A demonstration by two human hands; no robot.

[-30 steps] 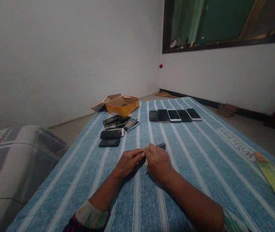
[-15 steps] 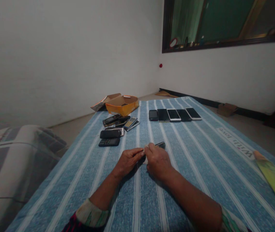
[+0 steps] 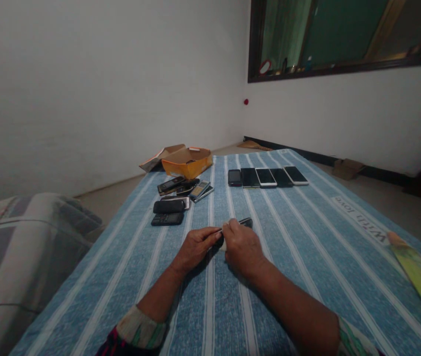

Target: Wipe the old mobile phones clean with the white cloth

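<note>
Between my hands is a dark mobile phone (image 3: 247, 222), mostly covered, its far end showing past my right knuckles. My left hand (image 3: 196, 247) is closed on the phone's near-left end, thumb and fingers pinching its edge. A pale cloth (image 3: 224, 245) is bunched under the fingers of my right hand (image 3: 245, 248), which is closed and presses it against the phone. Left of my hands lie a black keypad phone (image 3: 167, 219), a dark phone or case (image 3: 168, 206) and a small heap of older phones (image 3: 200, 189).
An orange cardboard box (image 3: 186, 170) with its lid open stands at the far left of the striped cloth (image 3: 195, 316). Several phones (image 3: 266, 177) lie in a row at the far right. A yellow-green flat item (image 3: 420, 282) lies at the right edge.
My right hand has shifted very slightly along the phone with the cloth. My left hand keeps its hold, and the other phones have not moved.
</note>
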